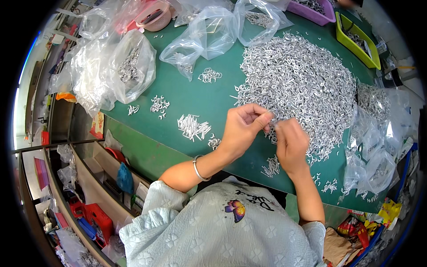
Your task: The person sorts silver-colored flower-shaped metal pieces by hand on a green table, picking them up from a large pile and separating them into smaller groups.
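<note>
My left hand (pixel 243 128) is closed in a pinch, thumb against fingertips, at the near left edge of a large heap of small silver metal hooks (pixel 307 84). Close beside it, my right hand (pixel 292 146) also pinches with its fingers curled. The two sets of fingertips almost meet; whatever is between them is too small to make out. Left of my left hand lie a small pile of straight silver pins (pixel 193 127) and a little cluster of curved pieces (pixel 214 142). Another small pile of thin metal pieces (pixel 271 167) rests beside my right wrist.
Clear plastic bags of metal parts (pixel 129 66) stand at the far left, with more bags (pixel 376 164) at the right edge. A pink basket (pixel 155 20), a purple tray (pixel 313 12) and a yellow-green tray (pixel 358 42) line the back of the green table (pixel 173 95).
</note>
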### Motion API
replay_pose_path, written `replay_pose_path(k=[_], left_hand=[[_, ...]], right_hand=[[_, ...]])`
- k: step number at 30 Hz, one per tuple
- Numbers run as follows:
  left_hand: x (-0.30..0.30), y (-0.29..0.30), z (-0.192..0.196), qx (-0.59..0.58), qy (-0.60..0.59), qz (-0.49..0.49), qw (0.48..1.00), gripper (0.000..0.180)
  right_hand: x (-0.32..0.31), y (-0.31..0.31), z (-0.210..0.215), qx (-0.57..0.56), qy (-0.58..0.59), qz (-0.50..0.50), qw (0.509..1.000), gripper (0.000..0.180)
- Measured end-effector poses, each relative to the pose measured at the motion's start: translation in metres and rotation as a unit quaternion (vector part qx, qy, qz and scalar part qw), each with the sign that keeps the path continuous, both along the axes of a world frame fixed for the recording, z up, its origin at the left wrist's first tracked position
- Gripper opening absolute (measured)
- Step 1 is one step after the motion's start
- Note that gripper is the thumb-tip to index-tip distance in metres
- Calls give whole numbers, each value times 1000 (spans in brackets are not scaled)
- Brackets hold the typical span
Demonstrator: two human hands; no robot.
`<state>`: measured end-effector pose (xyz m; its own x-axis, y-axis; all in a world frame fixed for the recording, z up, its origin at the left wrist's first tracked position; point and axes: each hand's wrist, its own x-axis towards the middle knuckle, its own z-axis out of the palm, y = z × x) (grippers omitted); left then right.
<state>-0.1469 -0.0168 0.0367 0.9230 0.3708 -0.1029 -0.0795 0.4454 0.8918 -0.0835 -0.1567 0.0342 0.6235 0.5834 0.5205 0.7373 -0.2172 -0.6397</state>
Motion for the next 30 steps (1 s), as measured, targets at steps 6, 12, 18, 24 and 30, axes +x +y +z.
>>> replay_pose_path(k=[6,12,18,24,30], left_hand=[[7,2,10,100,-14,75,992,11],[11,3,-5,58,83,-6,995,13],[15,-22,-19,108,40,-128,985,18],[21,-33,-7,-2,60,-239,969,24],[16,-31,-10,91,72,-229,966,27]], right_hand=[[0,-6,-1,-6,143,-43,989,11],[25,-23,1,-75,265,-64,959,24],[8,-25,-2,77,328,-5,941,15],[15,-85,4,65,319,-140,935,12],[104,-233,16,-41,80,-449,889,22]])
